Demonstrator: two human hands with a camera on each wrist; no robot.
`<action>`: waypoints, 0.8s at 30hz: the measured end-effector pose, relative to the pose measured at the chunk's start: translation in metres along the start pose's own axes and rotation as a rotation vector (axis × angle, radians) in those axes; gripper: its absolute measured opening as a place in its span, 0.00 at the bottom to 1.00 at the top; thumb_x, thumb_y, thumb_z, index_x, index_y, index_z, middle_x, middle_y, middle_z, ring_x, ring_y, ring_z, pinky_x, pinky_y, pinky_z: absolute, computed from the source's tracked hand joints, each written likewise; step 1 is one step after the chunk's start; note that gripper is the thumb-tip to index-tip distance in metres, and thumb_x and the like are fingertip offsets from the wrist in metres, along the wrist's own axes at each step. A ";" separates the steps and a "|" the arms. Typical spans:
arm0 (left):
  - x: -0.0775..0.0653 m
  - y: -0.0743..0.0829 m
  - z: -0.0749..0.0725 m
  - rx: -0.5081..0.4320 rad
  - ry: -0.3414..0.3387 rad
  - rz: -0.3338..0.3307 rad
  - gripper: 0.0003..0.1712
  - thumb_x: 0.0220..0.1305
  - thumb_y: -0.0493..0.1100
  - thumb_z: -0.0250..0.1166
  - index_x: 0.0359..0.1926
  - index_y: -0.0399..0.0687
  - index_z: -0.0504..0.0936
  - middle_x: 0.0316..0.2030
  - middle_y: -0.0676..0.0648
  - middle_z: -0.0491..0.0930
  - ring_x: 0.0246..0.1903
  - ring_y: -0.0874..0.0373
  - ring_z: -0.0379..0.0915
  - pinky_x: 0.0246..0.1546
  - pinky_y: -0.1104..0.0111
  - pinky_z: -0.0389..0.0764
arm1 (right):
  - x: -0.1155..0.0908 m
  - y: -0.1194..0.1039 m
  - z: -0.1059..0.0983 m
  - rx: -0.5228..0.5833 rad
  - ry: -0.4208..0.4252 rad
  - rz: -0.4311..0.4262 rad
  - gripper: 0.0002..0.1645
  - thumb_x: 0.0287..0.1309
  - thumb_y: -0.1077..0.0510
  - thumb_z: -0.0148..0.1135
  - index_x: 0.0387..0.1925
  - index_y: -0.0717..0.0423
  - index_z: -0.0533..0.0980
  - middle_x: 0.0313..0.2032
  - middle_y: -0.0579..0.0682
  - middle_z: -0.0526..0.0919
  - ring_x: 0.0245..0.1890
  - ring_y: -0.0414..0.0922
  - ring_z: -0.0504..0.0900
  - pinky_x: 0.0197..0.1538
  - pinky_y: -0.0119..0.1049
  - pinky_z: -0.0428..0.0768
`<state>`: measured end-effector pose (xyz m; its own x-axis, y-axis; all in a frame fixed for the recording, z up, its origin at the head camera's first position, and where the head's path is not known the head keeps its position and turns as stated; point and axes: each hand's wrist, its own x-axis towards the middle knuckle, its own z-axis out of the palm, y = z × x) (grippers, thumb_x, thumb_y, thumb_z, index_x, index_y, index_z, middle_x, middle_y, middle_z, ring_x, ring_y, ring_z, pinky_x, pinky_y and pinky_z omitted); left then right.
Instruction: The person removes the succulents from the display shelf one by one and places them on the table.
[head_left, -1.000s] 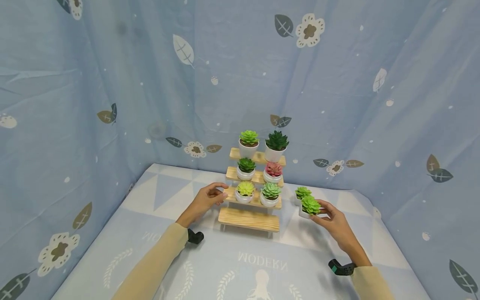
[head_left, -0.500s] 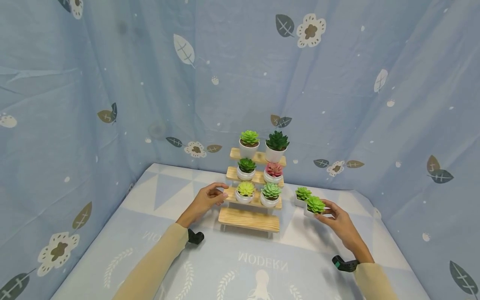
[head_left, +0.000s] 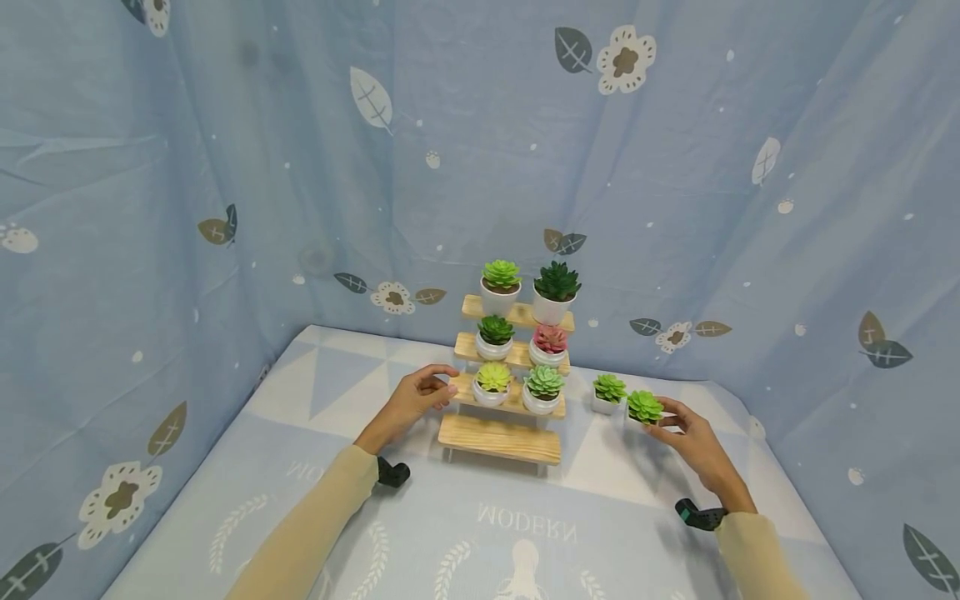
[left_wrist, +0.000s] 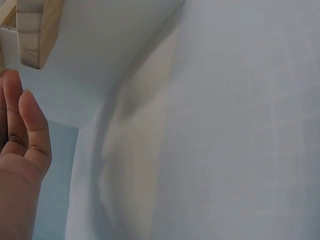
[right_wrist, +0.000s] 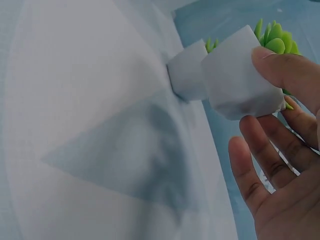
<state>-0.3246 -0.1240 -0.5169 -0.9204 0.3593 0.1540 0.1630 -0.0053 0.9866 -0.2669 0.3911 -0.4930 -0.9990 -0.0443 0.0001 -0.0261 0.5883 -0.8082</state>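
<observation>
- One plant (head_left: pixel 645 406) was up in the right hand (head_left: pixel 696 443), pinched between thumb and fingers, seemingly off the cloth (head_left: pixel 420 517), just right of its twin (head_left: pixel 609 393)!
- Over to the left hand (head_left: pixel 412 402): fingers curved at the left end of the rack's (head_left: pixel 498 438) second-lowest shelf. Gripping it? Couldn't tell.
- Danger on the right: that tapered wall looked slick, so a loose pinch could have let the plant twist or drop, and a careless swing could have toppled the twin.
- Danger on the left: one bump risked rattling six potted plants, two to a shelf.
- Textures, then: smooth, flat-sided white pot (right_wrist: pixel 240 75), plump plastic-looking leaves, pale grained planks.
</observation>
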 end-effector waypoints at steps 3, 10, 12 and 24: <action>-0.001 0.000 0.000 0.002 0.003 0.006 0.25 0.73 0.46 0.67 0.67 0.46 0.76 0.45 0.39 0.81 0.46 0.30 0.77 0.52 0.35 0.75 | 0.000 0.001 -0.004 0.011 0.001 0.021 0.52 0.66 0.40 0.70 0.79 0.56 0.56 0.62 0.64 0.72 0.63 0.59 0.71 0.59 0.60 0.75; -0.001 -0.001 -0.001 0.027 0.009 0.005 0.24 0.72 0.51 0.68 0.65 0.52 0.78 0.45 0.40 0.82 0.45 0.35 0.79 0.51 0.40 0.79 | 0.004 0.006 -0.010 0.023 -0.024 0.051 0.53 0.67 0.41 0.68 0.80 0.58 0.54 0.63 0.66 0.71 0.62 0.59 0.71 0.59 0.60 0.75; -0.001 -0.001 -0.001 0.030 0.012 0.004 0.24 0.71 0.51 0.69 0.64 0.53 0.79 0.45 0.40 0.82 0.44 0.37 0.80 0.50 0.41 0.79 | 0.006 0.009 -0.011 0.022 -0.028 0.063 0.54 0.67 0.40 0.68 0.80 0.57 0.53 0.63 0.66 0.71 0.61 0.57 0.73 0.59 0.58 0.76; 0.001 -0.001 0.001 0.037 0.016 0.030 0.23 0.72 0.47 0.68 0.65 0.49 0.78 0.42 0.42 0.82 0.46 0.26 0.76 0.49 0.39 0.79 | 0.019 0.026 -0.016 0.040 -0.027 0.067 0.53 0.68 0.42 0.68 0.81 0.58 0.52 0.59 0.66 0.75 0.52 0.56 0.81 0.49 0.44 0.85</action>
<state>-0.3256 -0.1230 -0.5182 -0.9204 0.3447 0.1844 0.2033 0.0193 0.9789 -0.2870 0.4180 -0.5046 -0.9971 -0.0277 -0.0704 0.0430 0.5578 -0.8289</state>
